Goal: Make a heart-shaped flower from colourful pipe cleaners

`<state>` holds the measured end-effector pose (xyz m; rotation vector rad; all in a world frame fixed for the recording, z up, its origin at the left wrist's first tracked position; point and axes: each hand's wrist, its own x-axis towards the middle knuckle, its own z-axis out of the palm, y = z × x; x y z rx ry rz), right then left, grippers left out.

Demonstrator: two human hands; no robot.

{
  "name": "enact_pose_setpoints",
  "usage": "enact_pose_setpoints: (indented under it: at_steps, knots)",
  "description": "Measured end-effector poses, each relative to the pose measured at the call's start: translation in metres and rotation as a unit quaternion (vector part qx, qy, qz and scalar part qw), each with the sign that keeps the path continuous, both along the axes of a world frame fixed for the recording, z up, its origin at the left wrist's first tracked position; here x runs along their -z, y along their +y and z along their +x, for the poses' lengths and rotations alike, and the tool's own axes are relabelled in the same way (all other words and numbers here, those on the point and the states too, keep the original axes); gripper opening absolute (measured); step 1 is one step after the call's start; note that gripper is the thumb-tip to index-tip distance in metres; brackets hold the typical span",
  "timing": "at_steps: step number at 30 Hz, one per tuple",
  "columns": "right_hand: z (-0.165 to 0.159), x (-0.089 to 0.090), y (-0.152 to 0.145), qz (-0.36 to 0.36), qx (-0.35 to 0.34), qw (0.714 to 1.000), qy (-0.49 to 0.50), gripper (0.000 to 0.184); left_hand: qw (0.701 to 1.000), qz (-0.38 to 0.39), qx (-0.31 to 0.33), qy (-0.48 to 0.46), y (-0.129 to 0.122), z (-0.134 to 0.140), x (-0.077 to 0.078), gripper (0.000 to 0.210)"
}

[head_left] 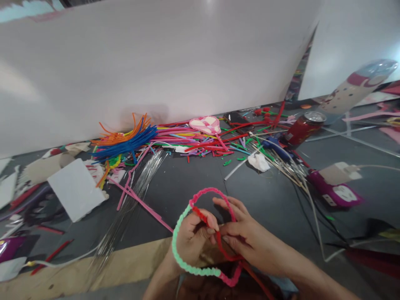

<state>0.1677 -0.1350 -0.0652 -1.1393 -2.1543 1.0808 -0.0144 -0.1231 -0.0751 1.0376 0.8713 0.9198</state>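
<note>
A fuzzy pipe-cleaner ring (176, 238), mint green on the left and pink at the top and lower right, encircles the area around both hands. Across its inside runs a red pipe cleaner (222, 246), coiled near the ring's upper left and loose toward the bottom right. My left hand (195, 233) is closed, pinching the red pipe cleaner between thumb and fingers inside the ring. Close beside it, my right hand (245, 231) grips the same red strand with bent fingers. The fingertips of both hands nearly meet and hide part of the strand.
Orange and blue pipe-cleaner bundles (129, 139) lie by the white board (156, 62), beside many pink strands (178, 136). Metal wires (146, 175) and a white card (76, 189) are at left. A red can (304, 129), clear bottle (359, 89) and purple power strip (336, 191) stand right.
</note>
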Motion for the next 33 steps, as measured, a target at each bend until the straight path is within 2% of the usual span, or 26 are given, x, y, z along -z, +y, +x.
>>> enact_pose_setpoints:
  at_steps: [2,4,8,10,12,13,15,17,19,21,23,27,30,33]
  knots:
    - [0.000,0.003,-0.001,-0.054,0.015,0.997,0.046,0.024,1.000,0.004,-0.005,0.014,0.001,0.000,0.000,0.018]
    - [0.000,0.006,-0.001,-0.072,0.051,0.993,0.078,0.025,0.999,-0.017,-0.034,0.012,0.002,0.001,0.001,0.016]
    - [0.000,0.016,0.001,-0.023,0.144,0.984,0.100,0.027,0.979,-0.068,-0.187,-0.038,0.005,0.002,0.010,0.018]
    - [-0.001,0.020,0.003,-0.021,0.184,0.976,0.114,0.028,0.960,-0.052,-0.266,-0.062,0.003,0.001,0.016,0.012]
    - [-0.003,0.024,0.005,-0.026,0.213,0.968,0.127,0.030,0.955,-0.009,-0.295,-0.039,-0.002,-0.001,0.020,0.009]
    - [-0.004,0.025,0.006,-0.024,0.223,0.966,0.131,0.031,0.954,0.023,-0.299,0.002,-0.006,-0.001,0.021,0.009]
    - [-0.009,0.027,0.007,-0.004,0.234,0.963,0.131,0.032,0.952,0.086,-0.258,0.142,-0.014,-0.002,0.020,0.006]
    - [-0.015,0.028,0.007,0.026,0.232,0.964,0.123,0.035,0.924,0.178,-0.222,0.256,-0.019,-0.002,0.015,0.004]
    - [-0.021,0.028,0.005,0.055,0.216,0.968,0.113,0.038,0.889,0.247,-0.184,0.338,-0.019,0.000,0.009,0.008]
    - [-0.025,0.027,0.003,0.080,0.190,0.974,0.097,0.039,0.872,0.257,-0.161,0.385,-0.014,0.001,0.003,0.012]
    - [-0.029,0.024,0.002,0.107,0.158,0.979,0.074,0.041,0.880,0.225,-0.158,0.387,-0.006,0.000,-0.002,0.016]
    - [-0.032,0.013,0.007,0.197,0.081,0.977,0.020,0.045,0.927,0.149,-0.154,0.308,0.011,-0.006,-0.012,0.023]
    - [-0.035,-0.002,0.015,0.275,0.017,0.961,-0.024,0.044,0.953,0.112,-0.147,0.240,0.024,-0.013,-0.024,0.023]
    - [-0.041,-0.016,0.022,0.330,-0.030,0.942,-0.057,0.033,0.974,0.075,-0.109,0.185,0.036,-0.020,-0.040,0.024]
